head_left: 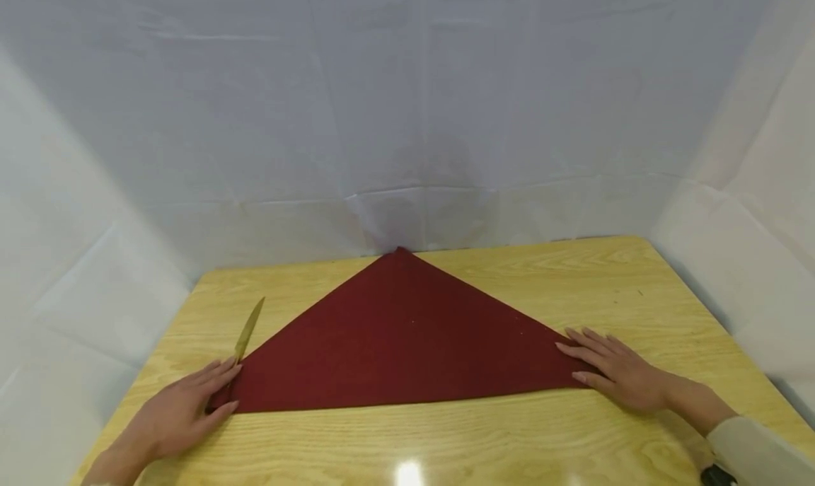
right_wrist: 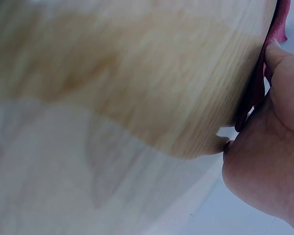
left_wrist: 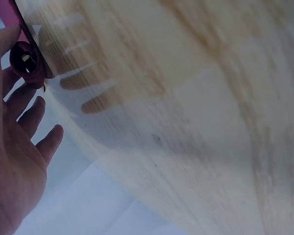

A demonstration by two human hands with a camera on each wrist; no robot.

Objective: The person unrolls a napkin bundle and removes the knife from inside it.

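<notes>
A dark red cloth (head_left: 395,337) lies folded as a triangle on the wooden table, its long edge towards me and its peak at the table's back edge. My left hand (head_left: 181,408) rests at the cloth's left corner, fingers and thumb spread over it. There the cloth edge curls into a small loop (left_wrist: 27,61) with something gold-coloured inside. Beside those fingertips a gold knife blade (head_left: 250,327) points away from me; its handle is hidden. My right hand (head_left: 627,373) lies with extended fingers on the cloth's right corner, its thumb near the front edge.
The wooden table (head_left: 407,443) has pale sheeting around it: a back sheet (head_left: 407,104), a left sheet (head_left: 57,259) and a right sheet (head_left: 751,259). A black item (head_left: 717,475) shows beside the right sleeve (head_left: 758,447).
</notes>
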